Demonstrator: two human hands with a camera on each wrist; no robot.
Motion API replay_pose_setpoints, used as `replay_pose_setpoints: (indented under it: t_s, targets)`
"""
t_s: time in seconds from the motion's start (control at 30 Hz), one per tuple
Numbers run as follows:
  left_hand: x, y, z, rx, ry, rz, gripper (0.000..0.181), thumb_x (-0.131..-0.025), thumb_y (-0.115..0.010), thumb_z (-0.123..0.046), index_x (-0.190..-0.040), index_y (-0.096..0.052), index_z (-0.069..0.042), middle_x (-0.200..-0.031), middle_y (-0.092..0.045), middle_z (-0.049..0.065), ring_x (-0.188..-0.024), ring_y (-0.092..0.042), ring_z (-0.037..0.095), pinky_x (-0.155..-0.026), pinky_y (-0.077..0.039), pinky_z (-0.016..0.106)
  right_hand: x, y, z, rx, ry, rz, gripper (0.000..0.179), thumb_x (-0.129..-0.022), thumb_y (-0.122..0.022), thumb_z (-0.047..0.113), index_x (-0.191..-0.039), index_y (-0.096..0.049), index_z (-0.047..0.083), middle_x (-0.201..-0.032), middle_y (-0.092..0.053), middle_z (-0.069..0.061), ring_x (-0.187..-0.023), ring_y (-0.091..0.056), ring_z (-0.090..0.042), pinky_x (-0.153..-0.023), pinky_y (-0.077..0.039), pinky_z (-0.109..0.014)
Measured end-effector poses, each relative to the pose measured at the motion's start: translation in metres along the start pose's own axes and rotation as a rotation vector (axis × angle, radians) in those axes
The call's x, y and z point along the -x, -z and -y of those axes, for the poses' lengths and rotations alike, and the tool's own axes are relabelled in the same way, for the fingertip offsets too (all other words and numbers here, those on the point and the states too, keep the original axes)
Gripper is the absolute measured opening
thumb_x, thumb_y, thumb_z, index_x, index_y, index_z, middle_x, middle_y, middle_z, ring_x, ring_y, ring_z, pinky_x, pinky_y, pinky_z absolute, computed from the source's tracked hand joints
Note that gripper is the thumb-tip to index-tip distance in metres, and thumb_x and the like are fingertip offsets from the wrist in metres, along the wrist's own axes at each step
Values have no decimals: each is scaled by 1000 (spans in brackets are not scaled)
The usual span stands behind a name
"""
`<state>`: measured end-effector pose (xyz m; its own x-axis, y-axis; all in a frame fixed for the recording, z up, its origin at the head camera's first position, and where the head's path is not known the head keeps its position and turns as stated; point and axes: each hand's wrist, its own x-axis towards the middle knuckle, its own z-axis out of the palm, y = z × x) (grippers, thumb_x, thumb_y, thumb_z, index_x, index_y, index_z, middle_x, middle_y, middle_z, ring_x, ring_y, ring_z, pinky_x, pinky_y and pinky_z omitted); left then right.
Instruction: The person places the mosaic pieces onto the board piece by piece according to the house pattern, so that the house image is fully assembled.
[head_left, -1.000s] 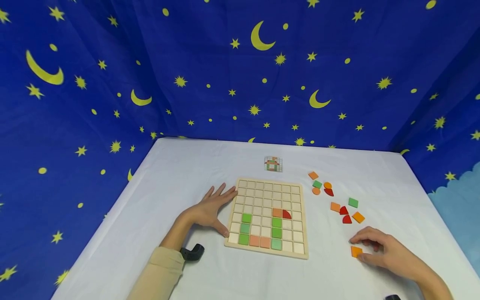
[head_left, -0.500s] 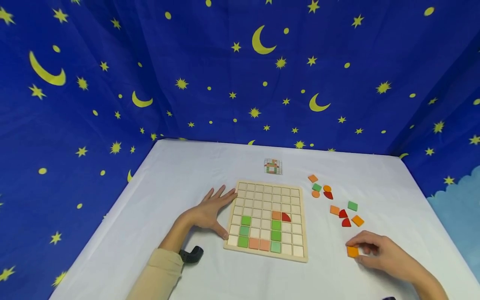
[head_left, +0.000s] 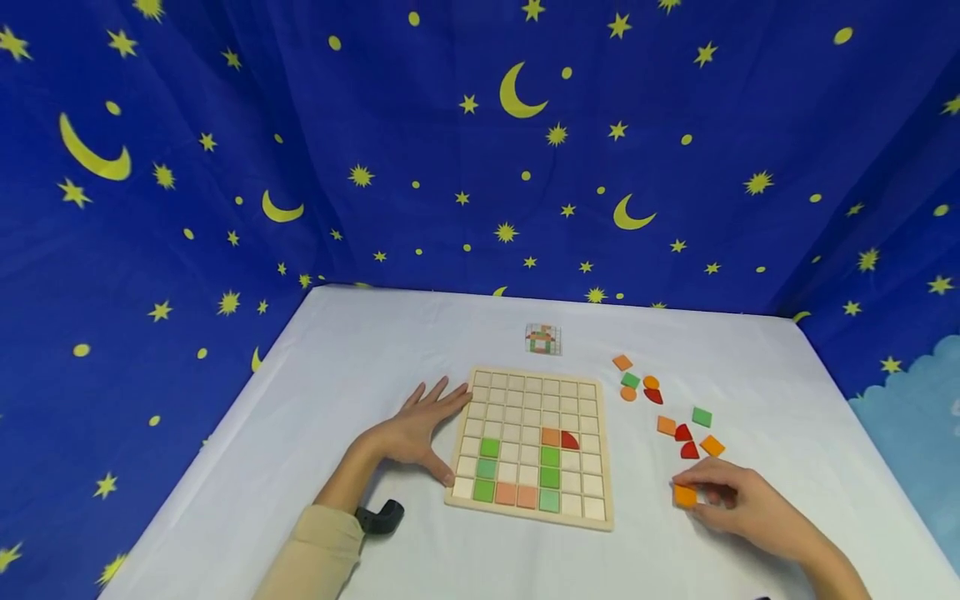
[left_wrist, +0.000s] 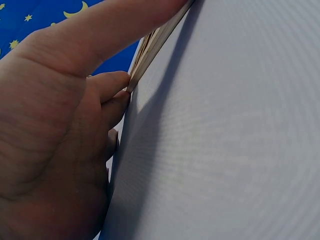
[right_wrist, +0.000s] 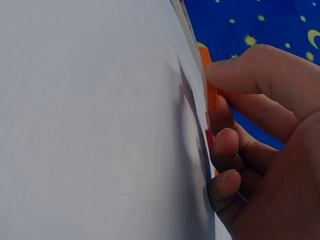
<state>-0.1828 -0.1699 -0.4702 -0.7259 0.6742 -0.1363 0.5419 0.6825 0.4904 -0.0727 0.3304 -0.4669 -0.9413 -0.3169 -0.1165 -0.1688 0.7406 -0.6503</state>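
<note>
A wooden grid board [head_left: 512, 414] lies in the middle of the head view. Green, salmon and orange squares and one red quarter-circle tile [head_left: 569, 440] fill some of its lower cells. My left hand [head_left: 412, 435] rests with spread fingers along the board's left edge, thumb near the lower corner; the left wrist view shows fingertips [left_wrist: 122, 80] against that edge. To the right of the board, my right hand [head_left: 738, 507] pinches an orange square tile [head_left: 685, 497] between thumb and forefinger. In the right wrist view this tile [right_wrist: 205, 57] stands out past the thumb, other fingers curled below.
Beyond the board lies a small printed pattern card [head_left: 543, 340]. Loose tiles are scattered right of the board, among them a green square [head_left: 702, 417], a salmon square [head_left: 667, 425] and a red quarter circle [head_left: 689, 451]. A blue star-patterned curtain [head_left: 420, 150] encloses the white table.
My right hand has taken hold of the orange tile from the table and brought it left toward the board. The left hand stays at the board's edge. The head view has tilted slightly.
</note>
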Motion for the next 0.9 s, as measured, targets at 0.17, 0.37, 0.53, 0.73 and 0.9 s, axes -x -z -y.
replay_pose_setpoints:
  t_s: [0.17,0.37,0.53,0.73,0.9]
  targets:
    - [1,-1,0,-9,-5,-4,133,-51,-78,-73,-155,-17,-19,-161,-7,-3,-145,7,26,-114,9,47,-10,-3,10,-27,-7,20,31,-80,-77,28,-111,-70,30,-104,-64,11,-86,-52,-12,-70,-46,-21]
    - [0,-1,0,-9,-3,-3,133,-51,-78,-74,-156,-16,-19,-160,-6,-5,-145,8,24,-114,10,46,-23,-10,20,-75,70,19,30,-81,-77,24,-110,-70,30,-105,-65,15,-94,-55,-11,-78,-47,-22]
    - [1,-2,0,-14,0,1,133,-51,-77,-74,-156,-16,-19,-160,-5,-5,-145,8,24,-114,10,46,-35,-16,29,-58,84,40,30,-80,-78,26,-108,-71,31,-100,-64,15,-90,-54,-11,-73,-46,-22]
    - [1,-3,0,-7,-14,-6,133,-51,-78,-73,-155,-17,-18,-161,-7,-3,-145,7,25,-114,9,48,-46,-20,39,-50,104,19,30,-79,-79,25,-108,-72,30,-95,-62,12,-83,-52,-13,-65,-45,-24]
    - [0,-2,0,-16,-5,-5,133,-51,-77,-74,-156,-16,-19,-160,-6,-4,-145,8,24,-114,9,47,-59,-25,45,-26,138,-15,31,-79,-79,26,-108,-71,31,-95,-61,14,-84,-52,-11,-65,-45,-23]
